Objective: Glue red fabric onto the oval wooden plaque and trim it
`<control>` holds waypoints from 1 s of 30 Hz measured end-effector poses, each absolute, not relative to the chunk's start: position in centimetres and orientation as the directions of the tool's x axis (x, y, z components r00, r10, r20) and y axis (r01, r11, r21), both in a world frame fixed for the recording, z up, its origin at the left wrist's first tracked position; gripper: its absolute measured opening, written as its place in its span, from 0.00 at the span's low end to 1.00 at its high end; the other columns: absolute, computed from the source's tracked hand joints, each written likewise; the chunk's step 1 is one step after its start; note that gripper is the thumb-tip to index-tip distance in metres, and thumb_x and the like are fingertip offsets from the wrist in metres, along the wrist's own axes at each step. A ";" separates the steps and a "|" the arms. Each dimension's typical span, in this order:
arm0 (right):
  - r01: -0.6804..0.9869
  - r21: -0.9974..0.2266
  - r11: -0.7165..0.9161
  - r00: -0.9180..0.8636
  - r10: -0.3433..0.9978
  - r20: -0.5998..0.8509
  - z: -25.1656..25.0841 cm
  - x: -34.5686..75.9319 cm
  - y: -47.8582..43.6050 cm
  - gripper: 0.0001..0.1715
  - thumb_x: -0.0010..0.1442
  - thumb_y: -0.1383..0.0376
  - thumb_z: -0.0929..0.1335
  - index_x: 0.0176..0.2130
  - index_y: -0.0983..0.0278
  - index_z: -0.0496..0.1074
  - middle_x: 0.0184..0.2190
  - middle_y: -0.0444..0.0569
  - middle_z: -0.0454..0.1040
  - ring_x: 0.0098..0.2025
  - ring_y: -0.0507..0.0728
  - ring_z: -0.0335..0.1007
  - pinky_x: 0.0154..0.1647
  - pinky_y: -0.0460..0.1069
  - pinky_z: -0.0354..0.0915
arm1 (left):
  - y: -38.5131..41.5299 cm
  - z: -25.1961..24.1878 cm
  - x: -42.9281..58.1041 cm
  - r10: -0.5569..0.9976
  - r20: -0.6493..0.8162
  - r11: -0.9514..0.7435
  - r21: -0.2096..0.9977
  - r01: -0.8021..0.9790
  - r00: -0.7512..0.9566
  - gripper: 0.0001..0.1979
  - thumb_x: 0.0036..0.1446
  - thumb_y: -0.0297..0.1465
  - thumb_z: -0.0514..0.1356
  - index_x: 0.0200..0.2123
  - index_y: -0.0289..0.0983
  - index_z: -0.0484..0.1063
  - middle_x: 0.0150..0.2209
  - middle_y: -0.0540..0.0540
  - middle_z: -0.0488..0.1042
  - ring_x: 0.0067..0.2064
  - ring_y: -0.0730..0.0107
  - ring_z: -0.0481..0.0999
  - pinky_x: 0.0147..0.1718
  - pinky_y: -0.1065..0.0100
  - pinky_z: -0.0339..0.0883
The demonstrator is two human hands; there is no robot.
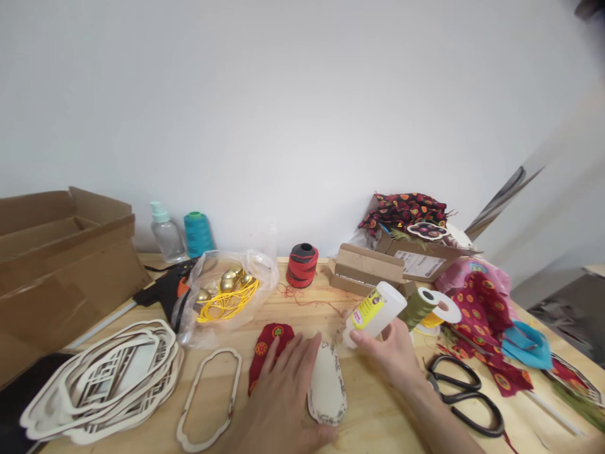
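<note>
My right hand point(394, 350) grips a white glue bottle point(378, 312) with a yellow label, tilted with its narrow end down to the left. Below that end, a little to the left, lies an oval white panel point(327, 388) with a patterned edge, flat on the table. My left hand point(288, 384) rests with fingers stretched out at the panel's left side, partly over a piece of red patterned fabric point(270, 347). Left of this hand lies a thin oval wooden frame point(208, 359), whose middle is open.
Stacked cut-out frames point(108, 384) and a cardboard box point(70, 271) stand left. A plastic bag point(227, 290) holds gold bells and yellow cord. Behind sits a red thread spool point(302, 265). Black-handled scissors point(467, 397), ribbon spools point(420, 302) and red fabric point(486, 315) lie right.
</note>
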State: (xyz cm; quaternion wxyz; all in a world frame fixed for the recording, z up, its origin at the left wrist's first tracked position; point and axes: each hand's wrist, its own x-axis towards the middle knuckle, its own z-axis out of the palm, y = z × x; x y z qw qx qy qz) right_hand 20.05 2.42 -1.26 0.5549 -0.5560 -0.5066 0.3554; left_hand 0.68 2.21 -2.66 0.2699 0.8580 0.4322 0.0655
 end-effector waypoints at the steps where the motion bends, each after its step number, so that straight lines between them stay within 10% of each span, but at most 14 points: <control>1: 0.127 -0.984 0.126 0.257 0.954 0.155 -1.4 20.1 2.5 0.14 0.40 0.63 0.74 0.29 0.67 0.73 0.28 0.51 0.77 0.31 0.61 0.72 0.32 0.51 0.67 | 2.2 -2.6 0.7 0.779 -0.124 -0.477 0.520 0.709 0.615 0.45 0.41 0.37 0.61 0.60 0.37 0.44 0.62 0.41 0.46 0.62 0.54 0.45 0.57 0.48 0.37; 30: -0.229 -0.972 0.048 0.268 0.963 -0.015 -1.7 19.7 2.8 0.25 0.50 0.47 0.66 0.28 0.67 0.73 0.25 0.52 0.76 0.30 0.60 0.72 0.32 0.51 0.66 | 2.5 -2.0 1.0 0.776 -0.210 -0.434 0.505 0.746 0.594 0.47 0.39 0.38 0.62 0.60 0.35 0.42 0.62 0.45 0.44 0.62 0.57 0.43 0.58 0.52 0.35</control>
